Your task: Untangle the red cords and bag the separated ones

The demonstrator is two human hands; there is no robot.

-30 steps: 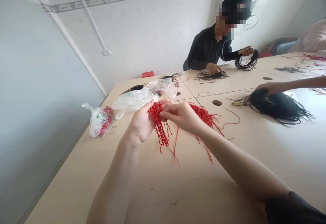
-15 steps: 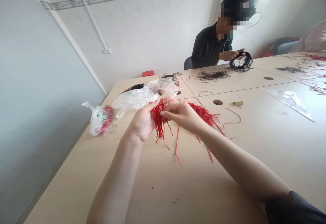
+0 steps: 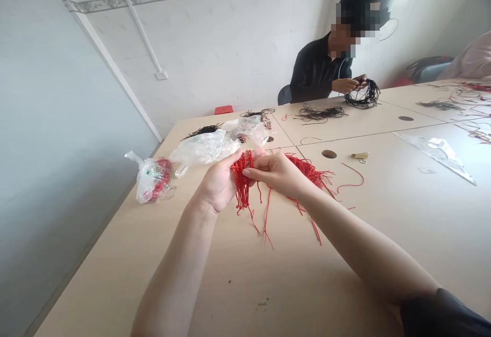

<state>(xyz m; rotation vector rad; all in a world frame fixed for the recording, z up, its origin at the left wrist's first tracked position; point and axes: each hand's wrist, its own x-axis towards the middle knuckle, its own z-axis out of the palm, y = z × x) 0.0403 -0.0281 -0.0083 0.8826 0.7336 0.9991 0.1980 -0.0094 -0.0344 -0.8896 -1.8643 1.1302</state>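
Note:
A bundle of red braided cords (image 3: 241, 181) lies across the palm and fingers of my left hand (image 3: 220, 181), the thumb resting over it and the loose ends hanging down. My right hand (image 3: 274, 171) pinches at the cords from the right, thumb against the front of the strands. Its other fingers are curled and partly hidden. Behind my right hand a pile of red cords (image 3: 307, 171) spreads on the table, with a few strands trailing toward me.
White plastic bags (image 3: 207, 148) and a tied bag with red cord (image 3: 153, 178) stand left. A gold binder clip (image 3: 360, 156), a clear set square (image 3: 437, 155) and a table hole (image 3: 329, 154) are right. Across the table a person (image 3: 318, 71) handles a black cord coil (image 3: 362, 94).
Both hands and the cord bundle have shifted very slightly right. The cords look a little more spread across my left fingers. The person opposite has moved their hands slightly.

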